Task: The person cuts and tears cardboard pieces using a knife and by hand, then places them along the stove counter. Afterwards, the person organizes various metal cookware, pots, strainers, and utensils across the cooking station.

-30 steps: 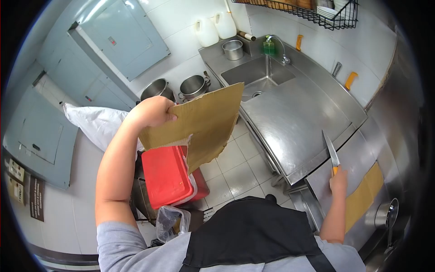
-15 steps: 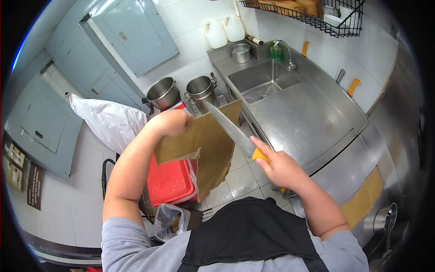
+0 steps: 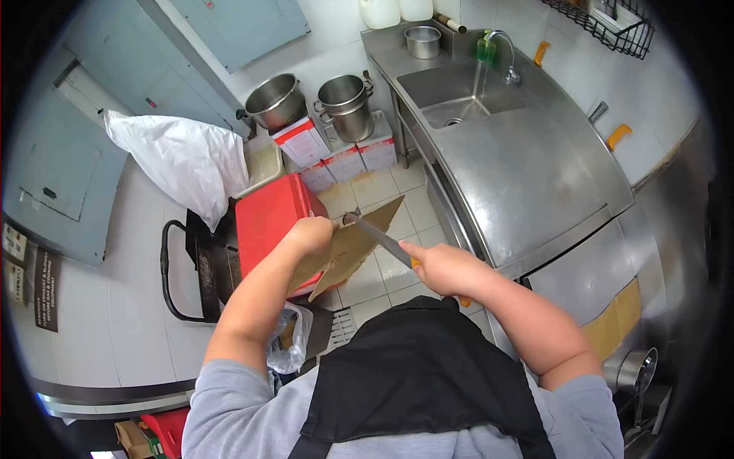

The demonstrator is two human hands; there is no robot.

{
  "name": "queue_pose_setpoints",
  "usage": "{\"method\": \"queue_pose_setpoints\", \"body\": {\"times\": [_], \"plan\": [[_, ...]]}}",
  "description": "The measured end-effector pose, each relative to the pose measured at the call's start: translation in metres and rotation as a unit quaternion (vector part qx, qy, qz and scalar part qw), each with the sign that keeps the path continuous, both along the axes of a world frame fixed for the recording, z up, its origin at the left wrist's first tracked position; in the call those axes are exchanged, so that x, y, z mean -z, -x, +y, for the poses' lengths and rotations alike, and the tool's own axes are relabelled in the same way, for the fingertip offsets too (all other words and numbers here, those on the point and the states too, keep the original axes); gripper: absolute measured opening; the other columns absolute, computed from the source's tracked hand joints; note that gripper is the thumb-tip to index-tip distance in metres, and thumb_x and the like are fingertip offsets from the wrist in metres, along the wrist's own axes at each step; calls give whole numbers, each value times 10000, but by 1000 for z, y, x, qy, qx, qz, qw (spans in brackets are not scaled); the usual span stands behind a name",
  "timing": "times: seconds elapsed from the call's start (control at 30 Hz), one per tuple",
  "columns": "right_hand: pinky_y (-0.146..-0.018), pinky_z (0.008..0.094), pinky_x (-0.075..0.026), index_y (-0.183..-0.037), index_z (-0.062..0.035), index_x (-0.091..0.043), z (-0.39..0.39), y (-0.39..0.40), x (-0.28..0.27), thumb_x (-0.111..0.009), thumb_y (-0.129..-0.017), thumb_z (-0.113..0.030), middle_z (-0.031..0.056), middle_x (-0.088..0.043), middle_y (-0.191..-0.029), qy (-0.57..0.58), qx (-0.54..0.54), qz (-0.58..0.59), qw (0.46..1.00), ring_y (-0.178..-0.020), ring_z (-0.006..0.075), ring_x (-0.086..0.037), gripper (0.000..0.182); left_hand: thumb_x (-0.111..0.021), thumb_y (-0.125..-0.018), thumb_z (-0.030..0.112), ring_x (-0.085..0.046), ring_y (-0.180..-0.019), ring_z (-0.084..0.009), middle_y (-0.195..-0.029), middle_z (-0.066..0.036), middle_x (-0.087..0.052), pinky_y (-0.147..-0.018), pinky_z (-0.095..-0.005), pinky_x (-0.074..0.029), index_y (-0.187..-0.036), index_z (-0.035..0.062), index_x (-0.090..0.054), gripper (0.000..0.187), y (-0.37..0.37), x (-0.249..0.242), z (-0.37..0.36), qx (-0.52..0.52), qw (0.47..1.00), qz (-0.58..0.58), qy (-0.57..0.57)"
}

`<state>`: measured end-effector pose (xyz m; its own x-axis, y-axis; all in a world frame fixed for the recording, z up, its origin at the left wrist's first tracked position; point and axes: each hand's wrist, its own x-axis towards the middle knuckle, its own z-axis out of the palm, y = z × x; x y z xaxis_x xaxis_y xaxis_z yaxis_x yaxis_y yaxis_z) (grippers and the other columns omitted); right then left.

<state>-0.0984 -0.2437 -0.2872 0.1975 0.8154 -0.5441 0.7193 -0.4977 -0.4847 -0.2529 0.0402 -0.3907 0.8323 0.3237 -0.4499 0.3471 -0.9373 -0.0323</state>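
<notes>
My left hand (image 3: pixel 313 236) is closed on the upper edge of a brown cardboard piece (image 3: pixel 358 246), which hangs tilted in front of my apron. My right hand (image 3: pixel 437 268) grips the orange handle of a large knife (image 3: pixel 380 237). The blade points up and to the left, and its tip end lies at the cardboard's top edge, just right of my left hand. Whether the blade is cutting into the board cannot be made out. Behind my left hand is a red lidded box (image 3: pixel 267 214).
A steel counter (image 3: pixel 527 183) with a sink (image 3: pixel 459 96) runs along the right. Pots (image 3: pixel 345 107) stand on boxes at the back. A white bag (image 3: pixel 183 157) and a black-handled cart (image 3: pixel 200 264) are at the left. A plastic-lined bin (image 3: pixel 294 336) is near my left elbow.
Both hands, the cardboard and the knife are lower and closer to my body. The cardboard is tilted more edge-on. The view has shifted, showing more of the red box and floor.
</notes>
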Motion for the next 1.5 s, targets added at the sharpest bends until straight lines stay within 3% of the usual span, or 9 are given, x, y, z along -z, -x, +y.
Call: {"method": "queue_pose_setpoints", "body": {"times": [0.3,0.33,0.43,0.57,0.63,0.67,0.77,1.17,1.5], "plan": [[-842,461,-541,-1571,-163,-319,56,7,-1,-404,-944,-78,210,-690,-1121,28,-65,20,997,-968,360,-681,639,-567,-864,125,-716,-807,-328,-853,-143,-730,-739,-467,-563,-1026,117,-731,231,40,-6,-7,38,997,-35,-63],[-731,451,-575,-1566,-194,-326,70,11,24,-434,-986,-169,211,-711,-1006,-47,-87,11,995,-758,348,-703,590,-567,-864,125,-716,-807,-328,-853,-143,-730,-739,-467,-563,-1026,117,-731,231,43,-8,-10,33,997,-33,-62],[-688,446,-581,-1562,-176,-334,95,23,14,-436,-986,-173,202,-714,-1023,45,-50,58,996,-730,349,-704,585,-579,-857,129,-711,-808,-332,-859,-147,-728,-741,-472,-557,-1033,114,-730,232,52,-21,-16,-3,999,-28,-26],[-683,445,-585,-1576,-170,-299,133,52,100,-429,-967,-125,210,-714,-1027,-83,-120,-4,989,-754,366,-708,625,-594,-863,154,-698,-819,-365,-865,-176,-717,-758,-487,-545,-1042,93,-732,234,69,-26,-15,-40,998,-57,7],[-739,466,-575,-1498,-56,-385,148,73,102,-430,-944,-79,239,-710,-1009,-101,-125,-43,986,-836,396,-705,556,-594,-871,162,-692,-835,-381,-874,-190,-713,-773,-496,-539,-1051,83,-732,240,76,-23,-8,-66,996,-65,11],[-746,480,-574,-1291,49,-483,160,81,129,-430,-928,-46,257,-708,-975,-131,-130,-52,981,-856,407,-709,379,-596,-883,175,-686,-862,-394,-895,-206,-709,-794,-499,-533,-1051,68,-727,239,83,-25,-2,-111,990,-85,15],[-750,493,-569,-1103,50,-514,162,99,131,-435,-933,-51,261,-708,-946,-176,-121,-36,976,-875,410,-709,213,-590,-906,184,-677,-928,-404,-947,-225,-708,-848,-500,-524,-1049,44,-716,236,112,-23,30,-200,974,-109,19],[-682,431,-591,-1398,124,-426,217,168,51,-511,-868,-54,222,-728,-872,-265,-299,-105,911,-803,341,-737,566,-505,-938,190,-661,-982,-424,-1010,-277,-678,-874,-523,-510,-1010,-9,-626,244,225,-87,54,-344,917,-169,-105],[-655,481,-563,-1385,39,-454,306,217,29,-497,-919,-95,194,-713,-850,-354,-287,-119,882,-771,369,-709,487,-497,-952,165,-660,-930,-423,-998,-217,-682,-802,-540,-515,-1000,22,-588,176,287,-123,98,-345,871,-257,-238]]}}
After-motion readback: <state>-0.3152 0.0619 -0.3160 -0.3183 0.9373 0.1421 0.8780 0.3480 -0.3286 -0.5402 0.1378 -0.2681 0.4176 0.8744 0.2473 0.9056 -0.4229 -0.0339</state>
